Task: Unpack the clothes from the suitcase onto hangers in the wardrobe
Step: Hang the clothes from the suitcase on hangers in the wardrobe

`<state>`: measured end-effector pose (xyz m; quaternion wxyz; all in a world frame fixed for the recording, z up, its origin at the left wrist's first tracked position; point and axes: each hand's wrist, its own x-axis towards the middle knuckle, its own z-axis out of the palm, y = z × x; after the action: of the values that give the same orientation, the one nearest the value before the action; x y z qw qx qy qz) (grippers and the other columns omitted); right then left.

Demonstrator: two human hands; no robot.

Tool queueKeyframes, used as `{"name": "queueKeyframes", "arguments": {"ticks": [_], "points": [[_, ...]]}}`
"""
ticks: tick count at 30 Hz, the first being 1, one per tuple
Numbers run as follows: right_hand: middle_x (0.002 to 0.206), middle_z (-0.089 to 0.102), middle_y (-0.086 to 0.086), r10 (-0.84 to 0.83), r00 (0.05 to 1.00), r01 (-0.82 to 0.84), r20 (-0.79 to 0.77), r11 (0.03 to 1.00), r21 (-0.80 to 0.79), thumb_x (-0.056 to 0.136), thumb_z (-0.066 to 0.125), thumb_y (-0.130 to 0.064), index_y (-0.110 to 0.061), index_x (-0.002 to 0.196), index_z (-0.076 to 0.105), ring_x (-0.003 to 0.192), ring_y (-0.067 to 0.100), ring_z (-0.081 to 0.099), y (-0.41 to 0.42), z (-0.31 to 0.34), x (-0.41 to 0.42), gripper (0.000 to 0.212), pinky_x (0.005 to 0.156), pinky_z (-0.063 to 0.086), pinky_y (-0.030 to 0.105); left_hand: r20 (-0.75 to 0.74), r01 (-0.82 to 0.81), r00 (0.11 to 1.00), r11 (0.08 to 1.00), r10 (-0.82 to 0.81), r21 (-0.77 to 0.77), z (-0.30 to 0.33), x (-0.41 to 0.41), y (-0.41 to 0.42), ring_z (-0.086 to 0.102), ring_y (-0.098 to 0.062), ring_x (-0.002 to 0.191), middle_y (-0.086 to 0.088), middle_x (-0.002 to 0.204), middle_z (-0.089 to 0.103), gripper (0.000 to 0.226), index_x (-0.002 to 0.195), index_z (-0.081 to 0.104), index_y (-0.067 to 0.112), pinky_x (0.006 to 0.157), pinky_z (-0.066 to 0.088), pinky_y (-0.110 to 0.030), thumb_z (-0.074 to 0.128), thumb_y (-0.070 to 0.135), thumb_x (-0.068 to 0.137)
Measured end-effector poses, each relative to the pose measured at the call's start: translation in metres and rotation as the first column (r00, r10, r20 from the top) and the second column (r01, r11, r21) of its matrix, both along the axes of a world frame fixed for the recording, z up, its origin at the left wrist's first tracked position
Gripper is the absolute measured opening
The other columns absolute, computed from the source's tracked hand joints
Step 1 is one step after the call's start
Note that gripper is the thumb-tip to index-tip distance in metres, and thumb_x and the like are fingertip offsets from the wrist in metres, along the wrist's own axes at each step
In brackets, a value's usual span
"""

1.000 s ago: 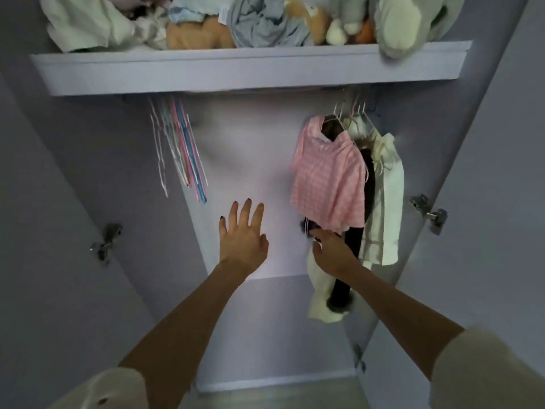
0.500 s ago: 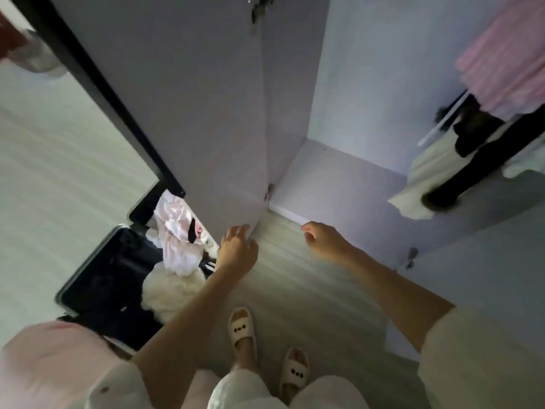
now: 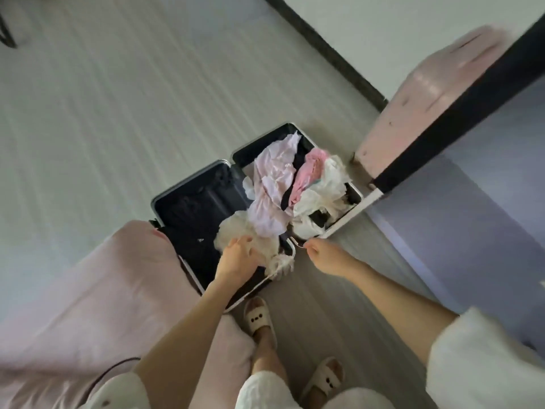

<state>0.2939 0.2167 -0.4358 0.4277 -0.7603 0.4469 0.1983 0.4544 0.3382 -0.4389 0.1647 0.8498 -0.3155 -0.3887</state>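
The left hand covers part of the fluffy cream garment; its fingertips blur into the fabric; the thin item at the right hand is too small to identify; the pale pink bed runs off the left edge.
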Motion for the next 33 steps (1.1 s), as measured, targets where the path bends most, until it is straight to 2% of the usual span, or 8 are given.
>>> {"name": "queueKeyframes", "arguments": {"ticks": [5, 11, 19, 23, 26, 29, 31, 33], "points": [[0.120, 0.055, 0.024, -0.007, 0.996, 0.012, -0.089, 0.998, 0.062, 0.097, 0.031, -0.012, 0.007, 0.118, 0.049, 0.109, 0.036, 0.052, -0.004, -0.061, 0.070, 0.034, 0.085, 0.043, 0.037, -0.040, -0.078, 0.996, 0.995, 0.080, 0.056, -0.053, 0.067, 0.006, 0.046, -0.026, 0.122, -0.011, 0.137, 0.044, 0.040, 0.136, 0.042, 0.010, 0.097, 0.038, -0.031, 0.041, 0.017, 0.096], [0.133, 0.049, 0.013, -0.027, 0.991, 0.044, -0.134, 0.992, 0.122, 0.100, 0.030, -0.017, -0.006, 0.129, 0.045, 0.121, 0.027, 0.048, -0.020, -0.155, 0.099, 0.035, 0.100, 0.041, 0.038, -0.083, -0.081, 0.992, 0.986, 0.093, 0.143, -0.148, 0.094, -0.006, 0.048, -0.025, 0.119, -0.011, 0.136, 0.043, 0.040, 0.136, 0.040, 0.011, 0.092, 0.040, -0.030, 0.039, 0.017, 0.097], [0.143, 0.034, 0.017, -0.055, 0.979, 0.051, -0.195, 0.998, -0.022, 0.096, 0.035, -0.011, -0.003, 0.140, 0.031, 0.131, 0.032, 0.035, -0.064, -0.357, 0.114, 0.044, 0.106, 0.032, 0.037, -0.146, -0.209, 0.956, 0.939, 0.255, 0.273, -0.366, 0.101, -0.048, 0.050, -0.031, 0.114, -0.015, 0.141, 0.034, 0.050, 0.142, 0.029, 0.012, 0.087, 0.042, -0.034, 0.042, 0.016, 0.095], [0.142, 0.027, 0.021, -0.021, 0.945, -0.002, -0.325, 0.998, -0.068, 0.093, 0.039, -0.011, 0.001, 0.140, 0.022, 0.131, 0.038, 0.030, -0.077, -0.445, 0.107, 0.051, 0.106, 0.029, 0.040, -0.201, -0.387, 0.865, 0.867, 0.459, 0.315, -0.472, 0.099, -0.061, 0.043, -0.033, 0.123, -0.016, 0.145, 0.031, 0.070, 0.148, 0.014, 0.016, 0.097, 0.040, -0.038, 0.053, 0.023, 0.091], [0.140, 0.027, 0.020, 0.006, 0.930, -0.042, -0.369, 0.995, -0.091, 0.094, 0.040, -0.015, 0.000, 0.141, 0.019, 0.129, 0.038, 0.030, -0.077, -0.485, 0.103, 0.054, 0.104, 0.032, 0.042, -0.119, -0.448, 0.846, 0.815, 0.519, 0.367, -0.521, 0.097, -0.070, 0.015, -0.034, 0.140, -0.013, 0.156, 0.005, 0.087, 0.149, -0.003, 0.019, 0.111, 0.023, -0.041, 0.057, 0.032, 0.089], [0.140, 0.024, 0.018, 0.050, 0.905, -0.142, -0.422, 0.971, -0.190, 0.092, 0.046, -0.023, -0.002, 0.141, 0.015, 0.128, 0.037, 0.028, -0.073, -0.505, 0.103, 0.061, 0.104, 0.030, 0.038, -0.185, -0.615, 0.695, 0.708, 0.695, 0.348, -0.553, 0.096, -0.087, 0.016, -0.031, 0.142, -0.011, 0.156, 0.008, 0.107, 0.147, -0.014, 0.013, 0.112, 0.022, -0.039, 0.067, 0.036, 0.082], [0.140, 0.023, 0.018, 0.061, 0.911, -0.163, -0.409, 0.962, -0.220, 0.092, 0.046, -0.023, -0.002, 0.142, 0.013, 0.128, 0.036, 0.027, -0.074, -0.510, 0.099, 0.064, 0.106, 0.027, 0.037, -0.199, -0.667, 0.631, 0.656, 0.750, 0.353, -0.566, 0.095, -0.095, 0.030, -0.031, 0.135, -0.014, 0.148, 0.025, 0.095, 0.148, 0.000, 0.009, 0.105, 0.032, -0.035, 0.066, 0.028, 0.083], [0.140, 0.023, 0.018, 0.069, 0.928, -0.155, -0.366, 0.965, -0.212, 0.092, 0.044, -0.018, -0.003, 0.143, 0.013, 0.127, 0.036, 0.026, -0.077, -0.511, 0.093, 0.061, 0.108, 0.023, 0.038, -0.141, -0.664, 0.670, 0.673, 0.729, 0.326, -0.569, 0.095, -0.096, 0.044, -0.034, 0.123, -0.017, 0.136, 0.044, 0.055, 0.138, 0.033, 0.005, 0.096, 0.038, -0.034, 0.055, 0.022, 0.090]]}}
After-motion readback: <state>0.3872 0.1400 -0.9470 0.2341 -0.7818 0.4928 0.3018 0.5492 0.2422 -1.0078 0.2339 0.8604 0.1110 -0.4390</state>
